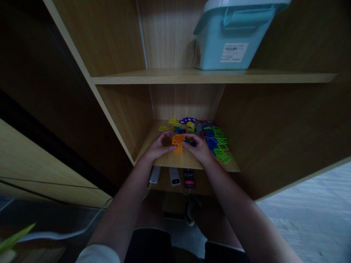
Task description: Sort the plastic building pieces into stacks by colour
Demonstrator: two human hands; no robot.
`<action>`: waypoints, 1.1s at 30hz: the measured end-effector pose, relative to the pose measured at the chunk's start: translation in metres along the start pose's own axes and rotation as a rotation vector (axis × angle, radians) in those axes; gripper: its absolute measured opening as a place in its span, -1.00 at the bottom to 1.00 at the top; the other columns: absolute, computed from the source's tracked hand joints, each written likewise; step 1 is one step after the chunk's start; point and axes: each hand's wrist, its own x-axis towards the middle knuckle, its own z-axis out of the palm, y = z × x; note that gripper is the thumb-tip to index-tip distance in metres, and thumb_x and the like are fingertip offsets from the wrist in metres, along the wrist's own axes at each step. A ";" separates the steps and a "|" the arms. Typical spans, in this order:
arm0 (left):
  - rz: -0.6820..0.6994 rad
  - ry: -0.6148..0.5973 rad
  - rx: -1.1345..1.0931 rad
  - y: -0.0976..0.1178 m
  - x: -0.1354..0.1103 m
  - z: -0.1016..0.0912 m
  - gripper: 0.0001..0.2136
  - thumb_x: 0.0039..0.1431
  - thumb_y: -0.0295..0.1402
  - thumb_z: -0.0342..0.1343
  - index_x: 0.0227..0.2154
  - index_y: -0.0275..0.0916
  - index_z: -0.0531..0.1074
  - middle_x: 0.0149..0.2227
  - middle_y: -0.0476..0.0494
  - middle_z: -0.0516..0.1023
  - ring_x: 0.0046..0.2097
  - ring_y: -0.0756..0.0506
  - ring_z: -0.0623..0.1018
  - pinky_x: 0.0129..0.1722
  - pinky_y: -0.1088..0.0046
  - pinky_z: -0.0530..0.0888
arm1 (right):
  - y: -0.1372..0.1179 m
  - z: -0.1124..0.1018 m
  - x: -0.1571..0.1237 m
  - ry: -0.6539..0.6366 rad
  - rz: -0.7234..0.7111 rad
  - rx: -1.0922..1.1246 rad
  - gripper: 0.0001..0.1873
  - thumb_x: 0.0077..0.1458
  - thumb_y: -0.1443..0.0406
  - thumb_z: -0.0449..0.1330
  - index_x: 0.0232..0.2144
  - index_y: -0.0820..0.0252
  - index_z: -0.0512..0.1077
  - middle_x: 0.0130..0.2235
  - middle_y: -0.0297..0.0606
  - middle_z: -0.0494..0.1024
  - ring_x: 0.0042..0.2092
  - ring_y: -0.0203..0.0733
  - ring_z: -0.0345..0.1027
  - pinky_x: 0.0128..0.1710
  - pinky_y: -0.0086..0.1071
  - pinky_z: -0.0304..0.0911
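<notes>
Both my hands reach into a low wooden shelf compartment (164, 159). Between them stands a small orange block assembly (178, 143) made of stacked pieces. My left hand (159, 146) grips its left side with curled fingers. My right hand (199, 147) pinches its right side. Behind and to the right of my hands lies a pile of loose plastic pieces (210, 136) in yellow, purple, blue, green and red.
A light blue lidded storage bin (230, 36) stands on the shelf above. Below the compartment, three small devices (175, 177) with cables lie side by side. A wooden panel slopes at the left; pale flooring shows at the lower right.
</notes>
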 end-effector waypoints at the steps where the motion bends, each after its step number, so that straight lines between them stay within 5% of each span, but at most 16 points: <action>1: -0.002 0.007 -0.007 0.000 0.000 -0.001 -0.26 -0.11 -0.27 0.64 0.19 -0.11 0.53 0.27 -0.31 0.56 0.34 -0.31 0.50 0.39 0.04 0.36 | 0.000 0.000 0.000 -0.004 -0.001 0.000 -0.60 0.22 -0.05 0.40 0.03 -0.08 0.62 0.10 -0.24 0.71 0.14 0.05 0.56 0.08 -0.04 0.43; 14: -0.020 0.028 -0.050 -0.002 -0.002 0.001 -0.38 -0.04 -0.25 0.61 0.10 -0.12 0.55 0.09 -0.21 0.63 0.08 -0.18 0.63 0.21 0.19 0.49 | 0.007 0.002 0.000 -0.033 -0.005 -0.008 -0.58 0.21 -0.03 0.43 0.04 -0.07 0.60 0.11 -0.23 0.69 0.14 0.04 0.54 0.04 -0.07 0.43; 24: 0.017 0.073 -0.092 0.009 -0.002 0.004 -0.41 -0.09 -0.24 0.63 0.02 -0.14 0.56 0.05 -0.22 0.63 0.15 -0.19 0.58 0.22 0.22 0.48 | 0.005 0.004 0.000 -0.025 -0.004 -0.006 -0.59 0.21 -0.04 0.41 0.04 -0.08 0.59 0.10 -0.24 0.69 0.12 0.03 0.53 0.00 -0.09 0.43; 33: 0.037 0.044 -0.027 -0.005 0.001 -0.001 -0.36 -0.06 -0.18 0.62 0.08 -0.14 0.51 0.07 -0.22 0.61 0.15 -0.22 0.59 0.25 0.12 0.48 | 0.005 0.003 0.000 -0.012 -0.008 0.006 -0.58 0.23 -0.07 0.39 0.04 -0.07 0.59 0.08 -0.22 0.68 0.09 0.04 0.52 -0.02 -0.10 0.43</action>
